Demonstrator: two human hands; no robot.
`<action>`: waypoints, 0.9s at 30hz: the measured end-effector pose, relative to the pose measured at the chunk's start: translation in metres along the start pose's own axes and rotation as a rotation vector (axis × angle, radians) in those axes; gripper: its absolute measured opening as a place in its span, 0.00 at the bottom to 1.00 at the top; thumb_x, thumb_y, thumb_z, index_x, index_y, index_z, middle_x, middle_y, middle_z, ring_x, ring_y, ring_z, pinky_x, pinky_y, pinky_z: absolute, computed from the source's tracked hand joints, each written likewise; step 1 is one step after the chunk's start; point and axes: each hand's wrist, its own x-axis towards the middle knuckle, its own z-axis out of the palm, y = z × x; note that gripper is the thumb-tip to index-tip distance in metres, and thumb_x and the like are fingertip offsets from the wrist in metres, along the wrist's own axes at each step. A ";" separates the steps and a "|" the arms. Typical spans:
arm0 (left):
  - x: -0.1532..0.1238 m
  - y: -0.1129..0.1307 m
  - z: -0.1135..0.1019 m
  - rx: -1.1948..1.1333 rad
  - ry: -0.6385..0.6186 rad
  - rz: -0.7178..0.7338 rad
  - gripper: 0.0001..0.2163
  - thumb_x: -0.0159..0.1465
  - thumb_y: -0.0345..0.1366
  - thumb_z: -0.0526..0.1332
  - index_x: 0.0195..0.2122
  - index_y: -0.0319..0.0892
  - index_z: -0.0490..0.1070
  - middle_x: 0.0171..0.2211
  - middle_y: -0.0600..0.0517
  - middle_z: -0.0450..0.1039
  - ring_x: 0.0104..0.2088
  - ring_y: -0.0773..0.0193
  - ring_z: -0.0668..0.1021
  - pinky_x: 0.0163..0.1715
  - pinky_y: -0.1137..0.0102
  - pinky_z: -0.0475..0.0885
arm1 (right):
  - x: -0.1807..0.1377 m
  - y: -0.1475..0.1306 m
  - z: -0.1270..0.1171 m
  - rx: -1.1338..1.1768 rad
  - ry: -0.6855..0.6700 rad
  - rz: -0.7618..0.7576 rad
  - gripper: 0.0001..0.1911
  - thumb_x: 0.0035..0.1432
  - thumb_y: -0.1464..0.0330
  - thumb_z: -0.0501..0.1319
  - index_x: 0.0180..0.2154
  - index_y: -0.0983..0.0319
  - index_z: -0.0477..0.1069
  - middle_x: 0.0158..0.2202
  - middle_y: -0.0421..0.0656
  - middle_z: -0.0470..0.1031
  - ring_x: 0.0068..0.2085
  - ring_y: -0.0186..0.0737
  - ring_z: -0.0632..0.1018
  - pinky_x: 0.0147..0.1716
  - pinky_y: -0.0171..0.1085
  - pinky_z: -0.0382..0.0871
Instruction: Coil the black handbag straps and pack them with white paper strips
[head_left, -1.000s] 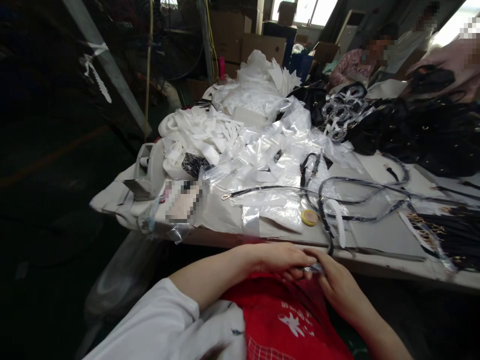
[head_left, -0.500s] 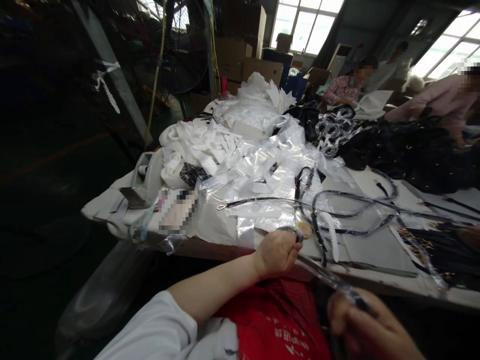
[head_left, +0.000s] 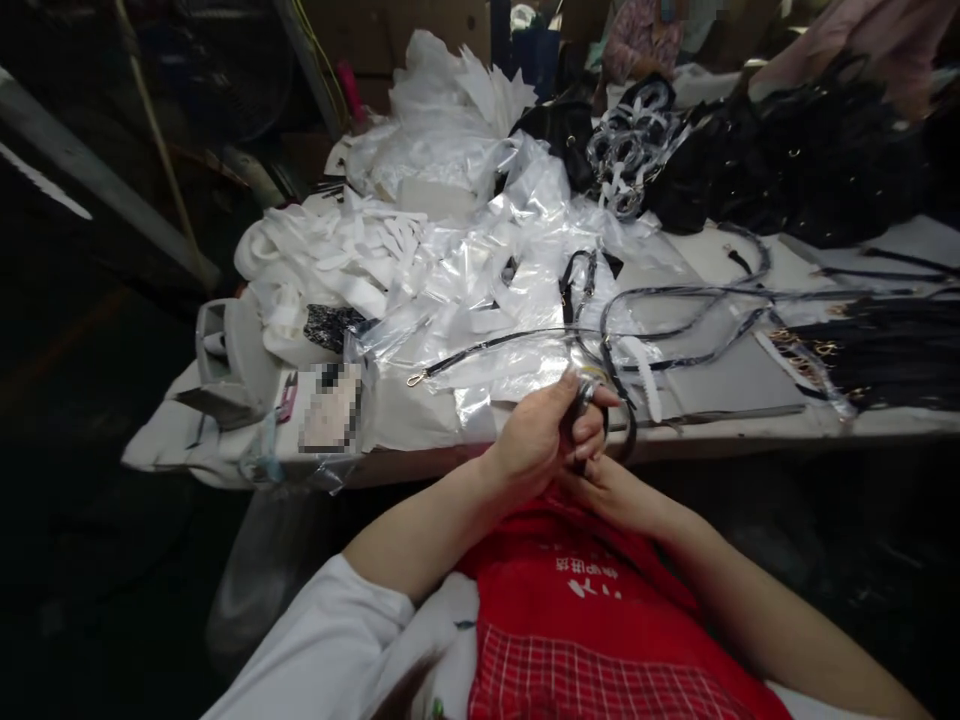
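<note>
My left hand point(head_left: 534, 432) is closed around a coiled dark strap point(head_left: 587, 396) in clear plastic wrap, just past the table's front edge. My right hand point(head_left: 626, 492) is pressed up under it, fingers bent and partly hidden, at the lower part of the same strap. Behind the hands lies another long black strap point(head_left: 491, 345) with a gold clip point(head_left: 415, 380) at its left end. More wrapped straps point(head_left: 682, 292) loop across the table to the right.
Clear plastic film point(head_left: 517, 235) and white strips point(head_left: 360, 240) are heaped on the table. A grey tape dispenser point(head_left: 236, 350) stands at the left. Black bags point(head_left: 795, 160), coiled straps point(head_left: 634, 150) and black straps with gold clips point(head_left: 870, 350) lie right. Co-workers sit behind.
My right hand has come up and left to meet my left hand, and the strap stretched between them is now gathered in a coil. The view has tilted down.
</note>
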 end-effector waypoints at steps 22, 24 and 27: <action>0.018 0.051 -0.004 -0.217 -0.013 -0.259 0.27 0.72 0.48 0.40 0.28 0.35 0.69 0.13 0.61 0.43 0.11 0.75 0.53 0.15 0.78 0.58 | -0.030 0.011 -0.106 0.183 -0.022 0.152 0.26 0.60 0.48 0.56 0.40 0.65 0.75 0.34 0.46 0.77 0.36 0.42 0.76 0.37 0.38 0.71; 0.021 0.060 -0.002 -0.289 0.022 -0.137 0.26 0.73 0.45 0.40 0.31 0.34 0.70 0.16 0.60 0.47 0.14 0.76 0.58 0.20 0.79 0.62 | -0.030 0.014 -0.105 0.181 0.158 0.121 0.24 0.57 0.50 0.61 0.42 0.64 0.72 0.32 0.43 0.75 0.32 0.39 0.75 0.33 0.37 0.70; 0.023 0.068 -0.001 -0.271 0.086 -0.017 0.23 0.73 0.42 0.41 0.34 0.34 0.70 0.18 0.58 0.50 0.17 0.76 0.61 0.23 0.78 0.64 | -0.030 0.020 -0.106 -0.095 0.643 0.030 0.24 0.52 0.56 0.67 0.47 0.61 0.69 0.36 0.42 0.74 0.34 0.39 0.75 0.35 0.36 0.68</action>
